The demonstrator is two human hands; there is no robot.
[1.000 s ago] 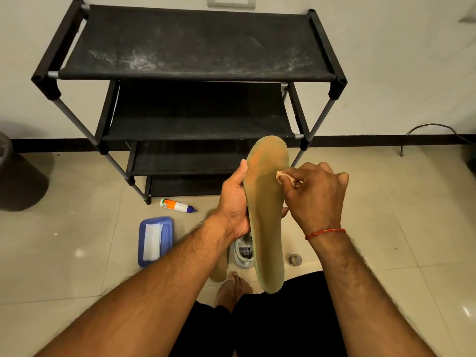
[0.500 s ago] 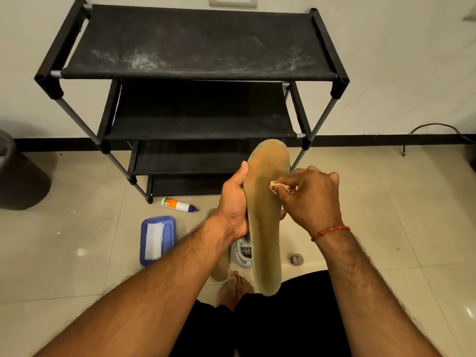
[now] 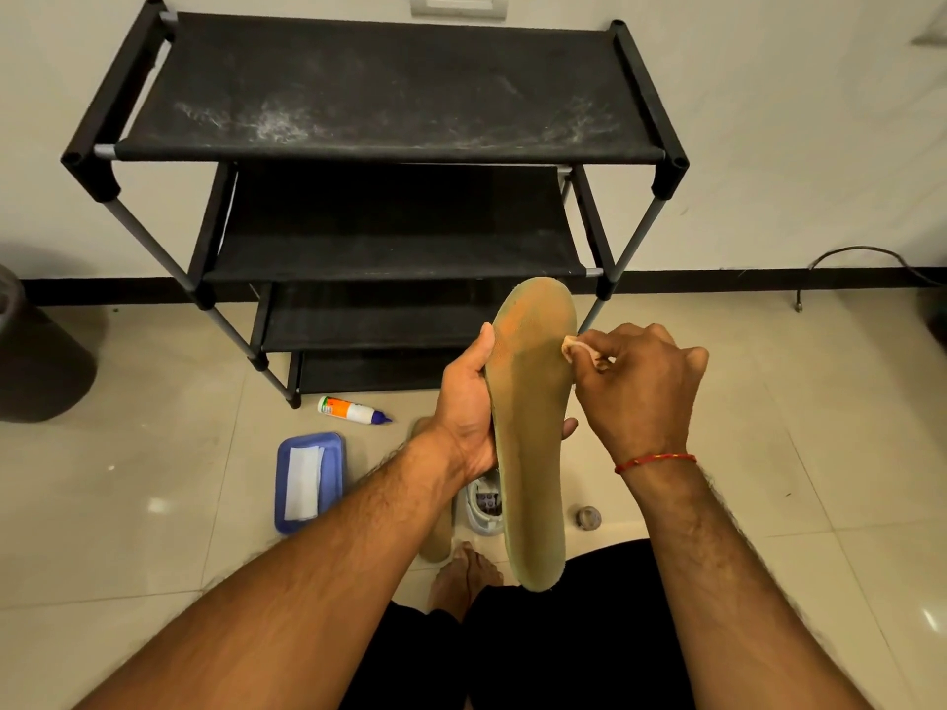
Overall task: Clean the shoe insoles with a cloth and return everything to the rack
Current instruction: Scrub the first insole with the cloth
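Note:
My left hand (image 3: pixel 469 402) grips a long olive-green insole (image 3: pixel 530 433) with an orange patch near its toe, holding it upright in front of me. My right hand (image 3: pixel 640 386) pinches a small pale cloth (image 3: pixel 576 346) against the insole's right edge near the toe. A black shoe rack (image 3: pixel 389 146) with several fabric shelves stands against the wall behind. A second insole (image 3: pixel 435 530) lies on the floor below my left wrist, mostly hidden. Part of a white shoe (image 3: pixel 484 504) shows beside it.
A blue tray (image 3: pixel 333 453) with a white cloth in it lies on the tiled floor at left. A small white and orange bottle (image 3: pixel 351 408) lies by the rack's foot. A small round cap (image 3: pixel 588 517) sits on the floor at right. A dark bin (image 3: pixel 36 361) stands far left.
My right hand slid the cloth across the insole's upper part, first toward the middle, then out to its right edge. The insole stays held upright.

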